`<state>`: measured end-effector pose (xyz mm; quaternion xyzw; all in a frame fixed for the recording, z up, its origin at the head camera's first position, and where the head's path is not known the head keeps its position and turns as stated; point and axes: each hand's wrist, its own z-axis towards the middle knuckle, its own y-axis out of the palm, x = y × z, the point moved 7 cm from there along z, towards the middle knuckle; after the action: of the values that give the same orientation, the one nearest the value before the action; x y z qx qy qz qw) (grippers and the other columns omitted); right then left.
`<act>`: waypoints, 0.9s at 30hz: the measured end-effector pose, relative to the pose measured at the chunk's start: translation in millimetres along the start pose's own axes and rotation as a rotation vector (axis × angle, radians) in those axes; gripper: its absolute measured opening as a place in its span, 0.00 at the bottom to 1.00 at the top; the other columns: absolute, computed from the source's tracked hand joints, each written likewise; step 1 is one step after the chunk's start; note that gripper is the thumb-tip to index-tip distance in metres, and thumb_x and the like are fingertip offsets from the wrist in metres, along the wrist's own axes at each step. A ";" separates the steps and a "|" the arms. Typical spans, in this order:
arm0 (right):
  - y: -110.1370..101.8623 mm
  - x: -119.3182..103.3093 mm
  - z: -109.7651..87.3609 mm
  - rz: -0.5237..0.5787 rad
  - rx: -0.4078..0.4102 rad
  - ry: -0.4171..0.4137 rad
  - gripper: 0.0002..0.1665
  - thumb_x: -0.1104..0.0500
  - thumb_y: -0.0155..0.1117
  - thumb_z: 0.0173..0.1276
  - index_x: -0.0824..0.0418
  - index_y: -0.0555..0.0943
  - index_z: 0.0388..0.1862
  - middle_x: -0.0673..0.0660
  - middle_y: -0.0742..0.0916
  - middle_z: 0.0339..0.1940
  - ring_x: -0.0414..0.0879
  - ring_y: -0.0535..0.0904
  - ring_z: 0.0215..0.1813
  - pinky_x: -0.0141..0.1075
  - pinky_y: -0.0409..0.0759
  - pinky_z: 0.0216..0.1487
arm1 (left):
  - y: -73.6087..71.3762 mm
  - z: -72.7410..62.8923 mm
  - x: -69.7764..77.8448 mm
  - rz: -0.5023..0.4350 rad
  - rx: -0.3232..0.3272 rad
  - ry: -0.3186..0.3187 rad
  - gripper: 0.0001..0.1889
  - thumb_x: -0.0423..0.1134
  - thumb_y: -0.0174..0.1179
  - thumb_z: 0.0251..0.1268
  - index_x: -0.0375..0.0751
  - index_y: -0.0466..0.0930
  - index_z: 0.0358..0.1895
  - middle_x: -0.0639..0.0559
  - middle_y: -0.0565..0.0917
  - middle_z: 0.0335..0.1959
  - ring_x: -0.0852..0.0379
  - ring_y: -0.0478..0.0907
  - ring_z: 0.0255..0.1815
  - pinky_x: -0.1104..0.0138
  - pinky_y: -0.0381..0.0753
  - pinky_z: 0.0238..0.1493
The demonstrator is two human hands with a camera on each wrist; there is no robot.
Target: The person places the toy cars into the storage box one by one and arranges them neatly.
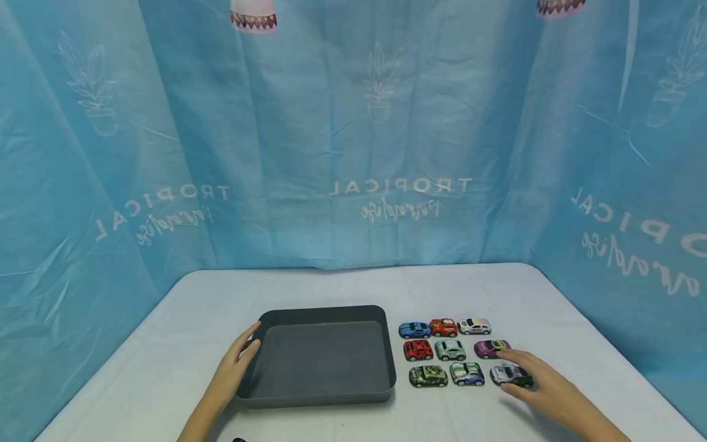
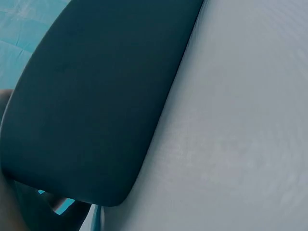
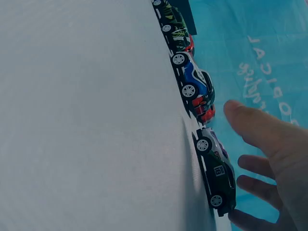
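A shallow dark grey rectangular tray [image 1: 326, 398] sits left of centre on the white table. Along its left side my left hand [image 1: 234, 362] rests with fingertips at the rim. The left wrist view has the tray's outer wall [image 2: 91, 110] filling its left part. My right hand [image 1: 544, 390] reaches over a silver-and-black toy car [image 1: 512, 376], thumb and fingers spread apart around it. In the right wrist view this car [image 3: 216, 173] stands on its wheels beside the fingers. A purple toy car [image 1: 490, 348] is just beyond the right fingertips.
More toy cars stand in rows right of the tray, among them a blue one [image 1: 414, 330], a red one [image 1: 418, 350], a camouflage one [image 1: 428, 376] and a white-green-blue one [image 1: 467, 374]. Blue printed curtains [image 1: 353, 147] enclose the table [image 1: 221, 301] behind and at both sides.
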<state>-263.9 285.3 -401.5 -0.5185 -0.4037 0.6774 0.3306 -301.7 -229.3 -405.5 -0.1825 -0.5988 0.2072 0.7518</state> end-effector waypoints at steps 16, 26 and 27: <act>13.0 15.8 -2.2 0.037 -0.083 0.033 0.37 0.41 0.64 0.52 0.59 0.74 0.56 0.68 0.75 0.57 0.69 0.68 0.59 0.62 0.69 0.52 | 7.2 -3.2 -8.1 -0.148 -0.087 -0.070 0.26 0.49 0.41 0.70 0.46 0.55 0.69 0.38 0.51 0.72 0.33 0.43 0.71 0.36 0.42 0.65; 12.8 18.7 -2.5 0.032 -0.057 -0.032 0.32 0.46 0.64 0.54 0.60 0.74 0.55 0.67 0.76 0.56 0.68 0.70 0.57 0.59 0.72 0.52 | 11.2 -2.4 -12.6 -0.164 -0.173 -0.105 0.27 0.48 0.40 0.70 0.46 0.53 0.69 0.38 0.48 0.72 0.32 0.39 0.71 0.32 0.39 0.62; 13.1 19.0 -2.4 0.031 -0.060 -0.033 0.31 0.47 0.64 0.54 0.60 0.74 0.55 0.66 0.76 0.56 0.67 0.70 0.57 0.59 0.72 0.52 | 11.7 -2.8 -13.0 -0.160 -0.181 -0.109 0.27 0.48 0.40 0.70 0.46 0.53 0.69 0.37 0.47 0.72 0.31 0.38 0.71 0.31 0.39 0.61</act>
<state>-266.6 296.2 -421.7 -0.5231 -0.4211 0.6786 0.2977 -302.7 -226.3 -422.9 -0.1897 -0.6675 0.1011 0.7129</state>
